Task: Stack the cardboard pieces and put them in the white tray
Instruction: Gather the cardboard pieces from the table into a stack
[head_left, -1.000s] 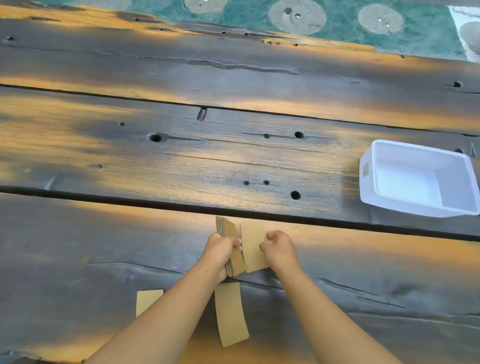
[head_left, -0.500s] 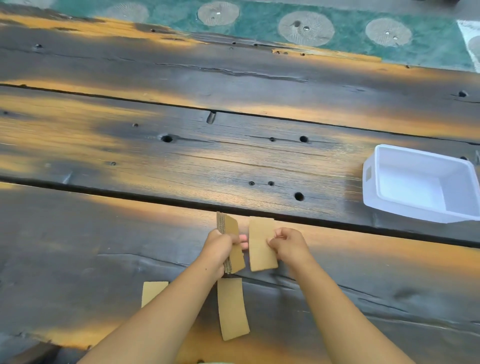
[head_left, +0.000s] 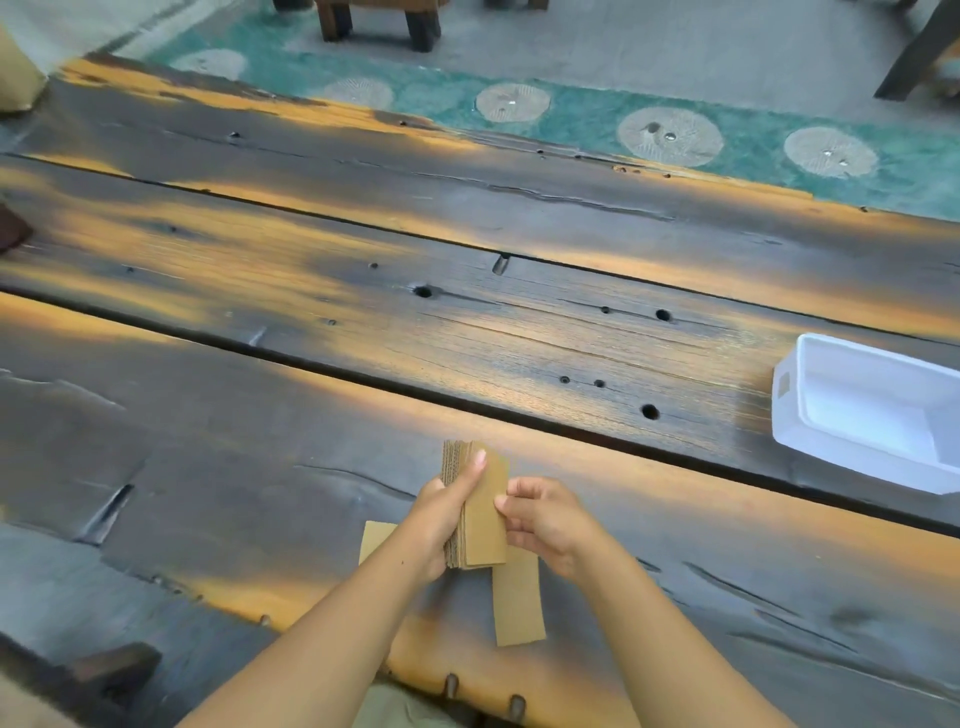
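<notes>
Stack: a bundle of brown cardboard pieces (head_left: 480, 512), flat oblong strips with corrugated edges showing on its left side, held upright above the near plank of the table, towards its near edge.
Left hand (head_left: 441, 525): closed around the stack from the left, thumb laid along the front sheet and pointing away from the person.
Right hand (head_left: 545, 519): fingertips curled onto the right edge of the front sheet; whether it pinches the sheet or only steadies it cannot be told.
Loose strip (head_left: 517, 597): one plain cardboard strip, slightly curved, lying flat on the table just below the stack, near the near edge.
Second piece (head_left: 376, 540): a cardboard corner showing left of the left wrist, mostly hidden by the arm.
White tray (head_left: 795, 415): smooth, rectangular with rounded corners, a small cut-out in its left end wall; it sits at the right edge of the table, well apart from the hands, and the visible part of its inside holds nothing.
Table (head_left: 311, 322): rough dark planks with orange patches, cracks and round holes.
Writing: none readable.
</notes>
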